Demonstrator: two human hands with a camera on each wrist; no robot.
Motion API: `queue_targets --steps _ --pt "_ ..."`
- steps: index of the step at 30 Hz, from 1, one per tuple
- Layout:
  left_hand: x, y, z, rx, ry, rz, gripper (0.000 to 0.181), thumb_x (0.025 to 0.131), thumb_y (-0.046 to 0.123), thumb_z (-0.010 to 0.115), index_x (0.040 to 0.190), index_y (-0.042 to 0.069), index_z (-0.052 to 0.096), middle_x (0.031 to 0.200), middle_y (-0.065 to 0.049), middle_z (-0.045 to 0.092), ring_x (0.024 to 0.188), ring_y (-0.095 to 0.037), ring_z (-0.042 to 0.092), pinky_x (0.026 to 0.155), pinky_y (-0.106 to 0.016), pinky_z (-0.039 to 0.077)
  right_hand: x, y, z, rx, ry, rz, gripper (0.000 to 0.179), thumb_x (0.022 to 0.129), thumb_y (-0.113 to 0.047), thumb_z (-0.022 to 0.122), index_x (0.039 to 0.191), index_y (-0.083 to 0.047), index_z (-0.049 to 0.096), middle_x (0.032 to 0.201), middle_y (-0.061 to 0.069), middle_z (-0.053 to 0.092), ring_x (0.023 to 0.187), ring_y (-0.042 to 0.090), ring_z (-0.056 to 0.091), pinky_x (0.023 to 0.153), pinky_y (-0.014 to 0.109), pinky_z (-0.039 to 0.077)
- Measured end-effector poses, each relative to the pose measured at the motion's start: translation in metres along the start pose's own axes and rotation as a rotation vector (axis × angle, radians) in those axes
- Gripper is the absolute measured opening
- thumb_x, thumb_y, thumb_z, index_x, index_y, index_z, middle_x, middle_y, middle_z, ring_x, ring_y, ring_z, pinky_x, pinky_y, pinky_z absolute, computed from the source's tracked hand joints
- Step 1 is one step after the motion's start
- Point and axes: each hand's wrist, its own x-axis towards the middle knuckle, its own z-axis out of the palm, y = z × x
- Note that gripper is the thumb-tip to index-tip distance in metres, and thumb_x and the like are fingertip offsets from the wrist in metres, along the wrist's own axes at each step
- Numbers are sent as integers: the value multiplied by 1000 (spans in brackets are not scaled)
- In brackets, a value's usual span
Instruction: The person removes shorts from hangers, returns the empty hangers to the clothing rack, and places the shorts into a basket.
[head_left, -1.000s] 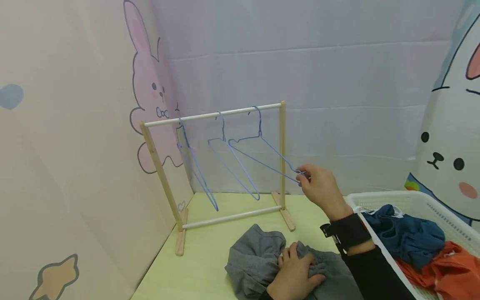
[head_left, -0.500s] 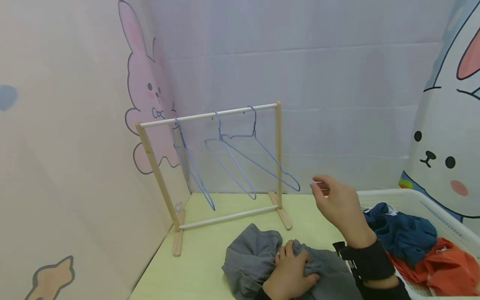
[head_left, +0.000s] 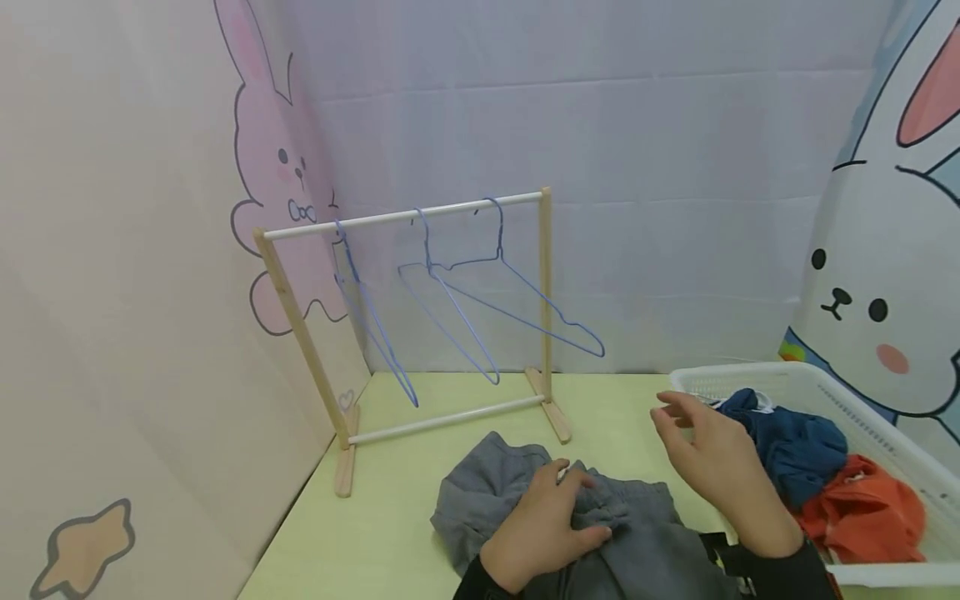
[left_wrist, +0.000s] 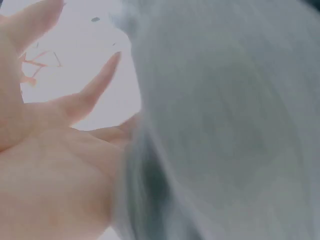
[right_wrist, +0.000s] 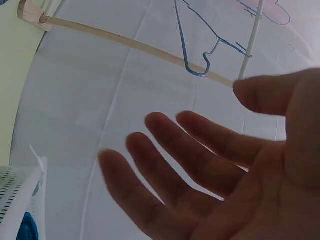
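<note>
A crumpled grey garment with a gathered waistband lies on the table before me. My left hand is on top of it, fingers loosely bent in the head view; the left wrist view shows spread fingers beside the blurred grey cloth. To the right, my right hand is in the air between the garment and the basket, with nothing in its relaxed fingers. Beyond the hands, blue wire hangers hang from the rack's white rod. The rightmost hanger is turned broadside, its end pointing right.
The rack's wooden right post stands behind the garment. A white plastic basket at the right holds a dark blue garment and an orange one. A printed wall closes off the left side of the yellow table.
My right hand has let go of the rightmost hanger's end and moved down and to the right. My left hand has lifted slightly on the grey garment. The head view has shifted a little.
</note>
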Motion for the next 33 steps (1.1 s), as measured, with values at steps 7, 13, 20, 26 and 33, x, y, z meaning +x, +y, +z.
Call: queue_targets --steps 7,13,20,26,33 --pt "-20 -39 -48 -31 87 22 61 96 61 65 143 24 56 157 -10 42 147 -36 37 112 -56 38 -22 25 17 -78 -193 -131 69 102 -44 64 150 2 47 143 32 55 123 50 59 91 64 51" --pt "-29 -80 -73 2 35 -102 91 81 66 79 156 27 45 166 -23 25 151 -54 20 106 -82 22 -42 34 35 -71 -323 -56 87 91 -53 75 156 -5 42 145 33 50 125 51 56 91 66 50" --pt "-29 -105 -72 -12 -76 -207 113 75 63 85 164 23 30 168 -30 8 145 -66 21 97 -78 39 -53 38 54 -59 -562 178 113 71 -63 86 161 -18 35 155 34 38 125 55 55 95 71 46" --pt "-25 -110 -65 -52 -130 -233 119 74 65 85 165 18 26 167 -35 4 140 -64 34 100 -71 43 -57 43 64 -29 -639 178 120 65 -53 94 161 -16 33 152 41 37 120 64 53 92 75 44" --pt "-19 -104 -52 32 -174 -233 116 74 65 84 164 17 29 164 -34 21 139 -62 36 95 -72 45 -60 49 75 -50 -647 143 120 64 -51 96 160 -12 34 151 39 39 119 69 47 88 77 44"
